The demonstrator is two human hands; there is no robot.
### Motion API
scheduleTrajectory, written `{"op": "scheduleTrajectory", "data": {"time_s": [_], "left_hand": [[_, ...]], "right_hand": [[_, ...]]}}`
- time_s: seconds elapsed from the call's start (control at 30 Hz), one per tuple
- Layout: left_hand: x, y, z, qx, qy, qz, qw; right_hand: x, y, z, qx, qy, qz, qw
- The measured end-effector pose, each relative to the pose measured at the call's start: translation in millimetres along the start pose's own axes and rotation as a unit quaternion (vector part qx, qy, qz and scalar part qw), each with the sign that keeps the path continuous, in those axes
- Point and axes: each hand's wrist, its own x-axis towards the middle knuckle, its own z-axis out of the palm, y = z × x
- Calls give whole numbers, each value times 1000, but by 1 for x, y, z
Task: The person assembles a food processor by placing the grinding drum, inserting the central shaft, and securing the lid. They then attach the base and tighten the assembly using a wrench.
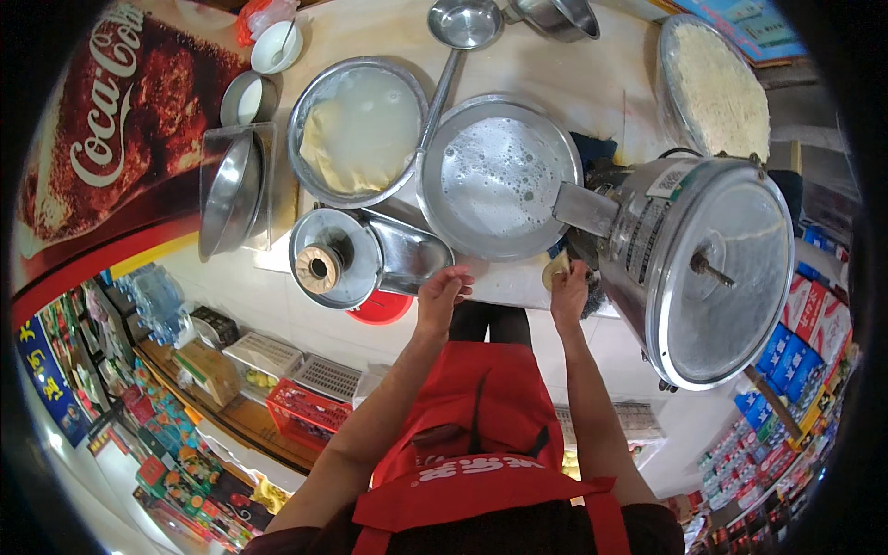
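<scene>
Head view: left hand loose-fingered near metal trough, right hand clasped round pale, possibly wooden piece.

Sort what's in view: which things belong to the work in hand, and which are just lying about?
Seemingly in the work:
right hand, holding a small pale object
left hand, apparently empty
frothy basin, just beyond both hands

Seemingly lying about:
ladle
white bowl
red basket
cardboard box

Left hand loosely curled, right hand in pinch grip
</scene>
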Motion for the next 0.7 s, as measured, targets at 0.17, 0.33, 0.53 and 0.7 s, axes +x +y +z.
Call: {"op": "scheduleTrajectory", "data": {"time_s": [0.17, 0.33, 0.53, 0.7], "left_hand": [[5, -6, -12, -36, 34, -19, 999], [6, -9, -18, -59, 40, -34, 997], [23, -2, -6, -45, -14, -45, 998], [58, 5, 20, -48, -22, -74, 996]], "right_hand": [[24, -46, 11, 187, 44, -69, 979], [92, -84, 64, 235, -5, -43, 971], [115, -80, 112, -130, -148, -124, 973], [111, -103, 85, 97, -89, 57, 990]]}}
